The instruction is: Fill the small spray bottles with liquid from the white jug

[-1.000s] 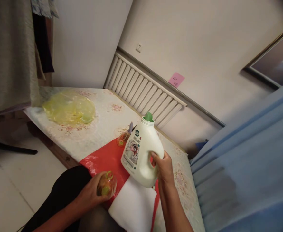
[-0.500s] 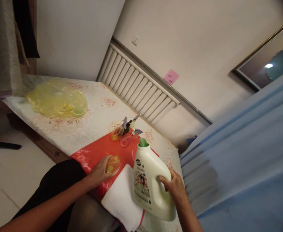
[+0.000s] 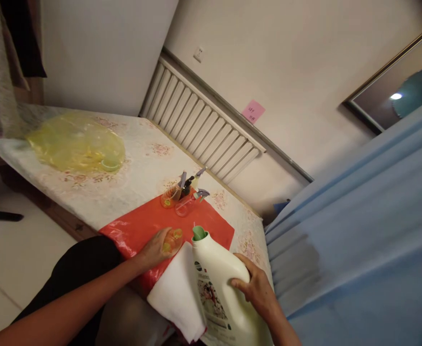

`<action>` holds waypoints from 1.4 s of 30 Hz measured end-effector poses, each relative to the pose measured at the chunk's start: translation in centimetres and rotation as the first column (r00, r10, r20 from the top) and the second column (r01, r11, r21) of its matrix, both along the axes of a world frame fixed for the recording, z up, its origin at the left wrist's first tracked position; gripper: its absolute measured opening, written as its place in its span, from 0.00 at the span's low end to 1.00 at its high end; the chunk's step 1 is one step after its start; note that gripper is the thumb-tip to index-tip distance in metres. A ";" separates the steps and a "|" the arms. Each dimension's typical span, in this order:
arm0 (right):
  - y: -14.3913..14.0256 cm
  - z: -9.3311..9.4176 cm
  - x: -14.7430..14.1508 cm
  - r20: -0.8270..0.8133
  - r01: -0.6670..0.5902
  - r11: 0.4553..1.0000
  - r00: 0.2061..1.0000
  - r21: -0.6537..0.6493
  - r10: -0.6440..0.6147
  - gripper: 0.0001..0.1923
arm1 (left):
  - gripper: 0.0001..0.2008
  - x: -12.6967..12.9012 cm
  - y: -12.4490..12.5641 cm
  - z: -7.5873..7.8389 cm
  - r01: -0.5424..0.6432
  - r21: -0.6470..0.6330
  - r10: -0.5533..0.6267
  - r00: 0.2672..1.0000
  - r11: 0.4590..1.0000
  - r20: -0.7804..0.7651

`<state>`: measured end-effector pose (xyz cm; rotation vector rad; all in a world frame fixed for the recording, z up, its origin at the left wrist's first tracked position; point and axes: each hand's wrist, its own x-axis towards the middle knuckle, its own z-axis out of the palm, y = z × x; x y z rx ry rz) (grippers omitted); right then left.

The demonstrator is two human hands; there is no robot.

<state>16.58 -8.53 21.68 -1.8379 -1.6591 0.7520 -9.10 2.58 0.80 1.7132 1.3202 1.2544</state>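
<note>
My left hand (image 3: 158, 248) is wrapped round a small clear orange bottle (image 3: 173, 240) with no sprayer top on it, held above the red plastic sheet (image 3: 135, 226). My right hand (image 3: 256, 286) grips the handle of a large pale green detergent jug (image 3: 216, 288). The jug leans to the left, its uncapped mouth with a green spout (image 3: 198, 234) facing the small bottle, a short gap apart. Beneath and between them lies a folded white towel (image 3: 176, 293). Behind, on the red sheet, stand several spray bottles (image 3: 185, 204) with grey and black trigger heads.
A yellow plastic bag (image 3: 76, 144) with a pale green ring-like item by it lies at the far left of the flowered tablecloth (image 3: 135, 173). A white radiator (image 3: 199, 115) runs behind the table. Blue curtain (image 3: 358, 230) hangs at the right.
The jug has been lowered and tilted further left, bringing its mouth nearer the small bottle. My left hand has shifted slightly right relative to the sheet, still holding the bottle.
</note>
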 end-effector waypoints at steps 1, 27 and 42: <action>0.0 0.0 0.0 0.000 -0.021 1.000 1.000 -0.013 0.021 0.28 | 0.32 0.1 0.1 -0.2 0.012 -0.004 -0.012 1.000 1.000 -0.004; 1.2 0.5 -0.5 0.170 -0.138 0.967 0.970 -0.215 0.176 0.30 | 0.38 -5.2 4.2 3.3 0.545 -0.255 -0.448 0.822 0.799 0.351; 1.8 1.0 -1.3 0.163 -0.061 0.938 0.979 -0.341 0.123 0.30 | 0.20 -3.0 9.6 0.2 0.829 -0.143 -0.600 0.500 0.541 0.625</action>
